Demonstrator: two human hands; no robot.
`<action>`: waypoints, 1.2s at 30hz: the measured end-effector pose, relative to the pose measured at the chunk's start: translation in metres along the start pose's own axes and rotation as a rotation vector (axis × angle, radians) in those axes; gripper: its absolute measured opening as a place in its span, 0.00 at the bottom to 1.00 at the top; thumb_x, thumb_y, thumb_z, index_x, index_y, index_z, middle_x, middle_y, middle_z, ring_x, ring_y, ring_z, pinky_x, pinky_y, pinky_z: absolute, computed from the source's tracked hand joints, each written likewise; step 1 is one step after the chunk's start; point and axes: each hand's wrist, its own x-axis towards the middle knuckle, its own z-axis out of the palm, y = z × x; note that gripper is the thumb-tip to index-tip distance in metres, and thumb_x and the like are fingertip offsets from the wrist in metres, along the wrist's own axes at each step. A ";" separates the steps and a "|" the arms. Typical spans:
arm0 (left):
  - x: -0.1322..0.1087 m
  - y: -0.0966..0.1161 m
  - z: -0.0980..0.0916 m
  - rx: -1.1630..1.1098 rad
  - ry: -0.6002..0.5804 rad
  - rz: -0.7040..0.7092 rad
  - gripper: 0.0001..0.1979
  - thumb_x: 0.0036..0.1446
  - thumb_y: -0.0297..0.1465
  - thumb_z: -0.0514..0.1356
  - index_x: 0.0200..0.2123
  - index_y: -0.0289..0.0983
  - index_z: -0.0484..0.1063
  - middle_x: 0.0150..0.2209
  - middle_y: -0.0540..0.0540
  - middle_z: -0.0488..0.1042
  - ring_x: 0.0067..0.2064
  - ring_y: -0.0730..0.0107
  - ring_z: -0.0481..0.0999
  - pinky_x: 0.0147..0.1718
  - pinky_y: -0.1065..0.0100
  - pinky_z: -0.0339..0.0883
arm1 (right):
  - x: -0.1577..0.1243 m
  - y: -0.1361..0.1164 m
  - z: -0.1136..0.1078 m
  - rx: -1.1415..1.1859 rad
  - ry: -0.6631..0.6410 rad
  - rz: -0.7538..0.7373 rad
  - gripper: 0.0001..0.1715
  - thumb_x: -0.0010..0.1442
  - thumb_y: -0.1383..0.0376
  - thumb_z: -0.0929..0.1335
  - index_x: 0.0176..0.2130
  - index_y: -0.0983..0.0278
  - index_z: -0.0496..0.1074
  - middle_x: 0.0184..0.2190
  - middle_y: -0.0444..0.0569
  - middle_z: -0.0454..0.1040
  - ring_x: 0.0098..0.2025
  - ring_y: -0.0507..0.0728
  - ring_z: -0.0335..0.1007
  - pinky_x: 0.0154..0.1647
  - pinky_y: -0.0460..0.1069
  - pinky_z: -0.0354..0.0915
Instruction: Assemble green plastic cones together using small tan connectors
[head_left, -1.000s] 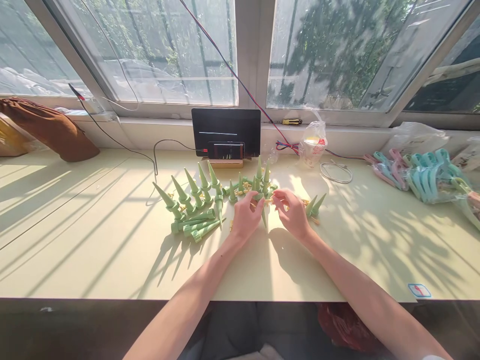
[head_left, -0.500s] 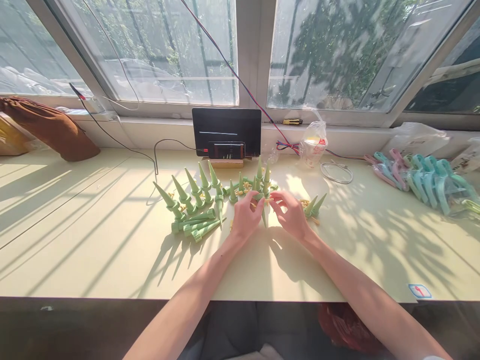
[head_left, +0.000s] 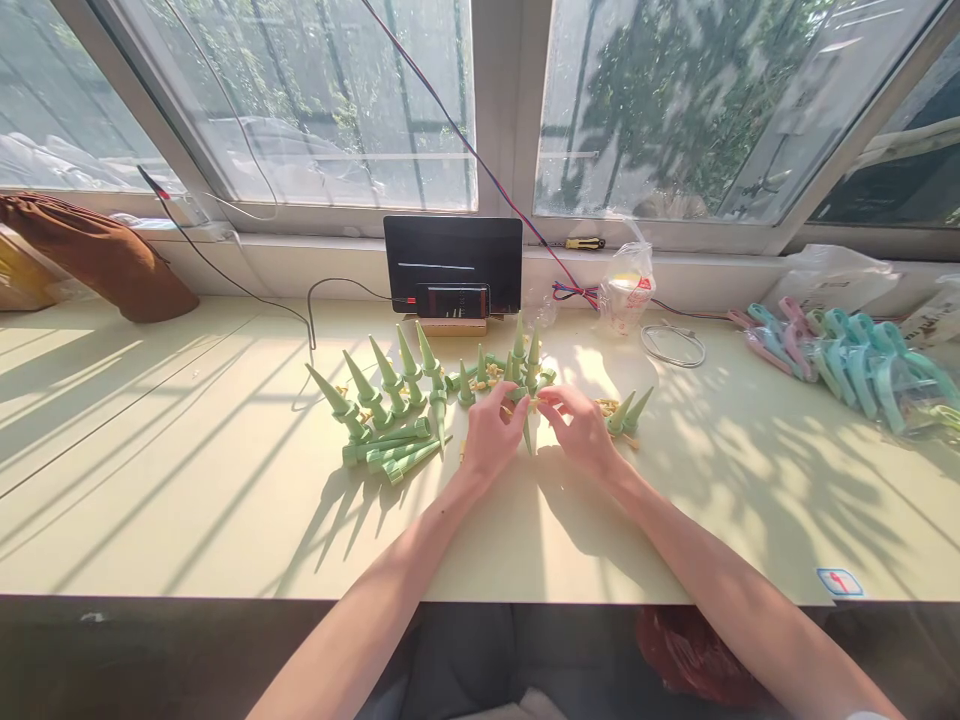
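Note:
My left hand grips a green cone-shaped spike whose tip points down toward the pale table. My right hand pinches a small yellow piece against the top of that spike. To the left lies a row of assembled green spikes, several standing and some lying flat. More loose green spikes and small yellow parts sit just behind my hands. Two further spikes lie to the right of my right hand.
A dark tablet with a phone in front stands at the back by the window. A plastic bag and a coiled wire lie right of it. Pastel clothes pegs are piled at far right, a brown cloth at far left.
My right hand has drawn slightly left, closer to the spike held in my left hand. The left hand has hardly moved.

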 end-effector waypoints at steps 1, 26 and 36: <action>0.000 0.000 0.000 0.000 -0.002 0.001 0.10 0.63 0.38 0.58 0.44 0.40 0.71 0.27 0.52 0.74 0.21 0.74 0.70 0.27 0.69 0.64 | 0.000 0.000 0.000 0.000 -0.007 0.003 0.09 0.67 0.60 0.64 0.40 0.60 0.73 0.38 0.51 0.78 0.40 0.59 0.75 0.38 0.54 0.73; 0.000 0.002 -0.001 -0.037 -0.120 0.062 0.16 0.59 0.37 0.61 0.49 0.40 0.69 0.30 0.54 0.69 0.19 0.80 0.64 0.26 0.71 0.63 | -0.001 -0.001 -0.003 -0.014 -0.094 0.128 0.23 0.70 0.52 0.58 0.28 0.62 0.65 0.20 0.43 0.65 0.20 0.51 0.59 0.24 0.48 0.55; 0.000 0.000 0.001 -0.012 -0.131 0.047 0.20 0.56 0.31 0.62 0.53 0.39 0.67 0.31 0.54 0.68 0.21 0.79 0.65 0.27 0.71 0.62 | -0.002 0.000 -0.001 0.042 -0.084 0.107 0.19 0.69 0.54 0.61 0.32 0.62 0.68 0.24 0.45 0.69 0.23 0.52 0.63 0.26 0.48 0.59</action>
